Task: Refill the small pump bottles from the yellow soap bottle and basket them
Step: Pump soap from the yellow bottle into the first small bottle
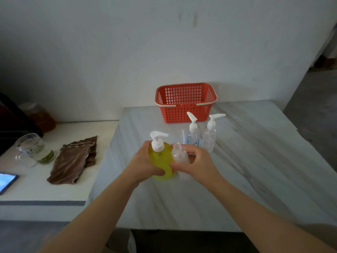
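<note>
Item one: yellow soap bottle, translucent plastic, rounded oval body, white pump head with the spout pointing right; it stands upright at the near middle of the table, and my view does not show whether its base rests on the top. My left hand grips it, fingers curled round the far side and thumb across the near face. Item two: small clear bottle, smooth, slightly frosted, no pump on its neck, leaning against the yellow bottle's right flank. My right hand holds it, fingers and thumb wrapped tightly round its body. Items three and four: two small pump bottles, clear plastic with white long-nosed pumps, upright and just beside each other behind my right hand, the left one with a blue label, the right one plain. Item five: red basket, rigid plastic lattice, rectangular, pale folded handles along the rim, at the far edge against the wall. Surface: table, pale grey stone with darker veining, matte. On the lower white counter to the left: a brown cloth, soft, ribbed, crumpled; a glass measuring jug; an amber jar; a lit screen.
</note>
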Demonstrator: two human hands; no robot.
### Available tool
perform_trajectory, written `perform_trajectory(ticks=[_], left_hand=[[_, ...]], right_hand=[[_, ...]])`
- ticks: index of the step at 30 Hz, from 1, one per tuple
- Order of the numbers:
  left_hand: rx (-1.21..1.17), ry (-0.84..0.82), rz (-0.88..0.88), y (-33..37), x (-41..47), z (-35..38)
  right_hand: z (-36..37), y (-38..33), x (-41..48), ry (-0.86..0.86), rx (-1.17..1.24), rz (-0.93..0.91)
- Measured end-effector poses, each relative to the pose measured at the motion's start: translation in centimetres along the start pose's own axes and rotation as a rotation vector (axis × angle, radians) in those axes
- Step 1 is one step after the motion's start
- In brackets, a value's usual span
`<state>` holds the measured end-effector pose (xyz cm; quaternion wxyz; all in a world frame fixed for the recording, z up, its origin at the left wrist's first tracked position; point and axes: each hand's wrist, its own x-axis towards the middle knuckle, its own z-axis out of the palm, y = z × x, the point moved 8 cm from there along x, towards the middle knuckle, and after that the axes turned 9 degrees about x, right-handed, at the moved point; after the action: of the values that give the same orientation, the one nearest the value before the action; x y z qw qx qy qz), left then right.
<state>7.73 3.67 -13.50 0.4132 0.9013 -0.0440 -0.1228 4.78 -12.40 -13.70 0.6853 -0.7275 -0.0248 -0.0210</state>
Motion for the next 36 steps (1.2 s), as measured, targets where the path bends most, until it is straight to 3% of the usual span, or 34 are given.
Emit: perform_trajectory(ticks=[9, 17, 22, 28, 36], left_hand=[[0.025, 0.052, -0.045, -1.4, 2.0, -2.0], [0.185, 0.309, -0.220, -3.4, -1.9, -3.2], [0.337, 0.301, -0.028, -0.7, -3.6, -2.8], [0.383, 0.156, 0.222, 4.0, -3.5, 2.3], [0.688, 0.169, 0.365, 6.1, 0.9, 6.8]], right_hand=[[-2.6, -1.0, -0.8, 0.079, -0.078, -0.021], [-4.0, -0.6, -1.4, 0.166, -0.084, -0.006], [-5.2, -1.4, -2.8, 0.221, -0.100, -0.014], [-6.3, -0.9, -3.3, 0.253, -0.082, 0.002], [-7.7, -0.8, -3.3, 0.223, -0.102, -0.007]])
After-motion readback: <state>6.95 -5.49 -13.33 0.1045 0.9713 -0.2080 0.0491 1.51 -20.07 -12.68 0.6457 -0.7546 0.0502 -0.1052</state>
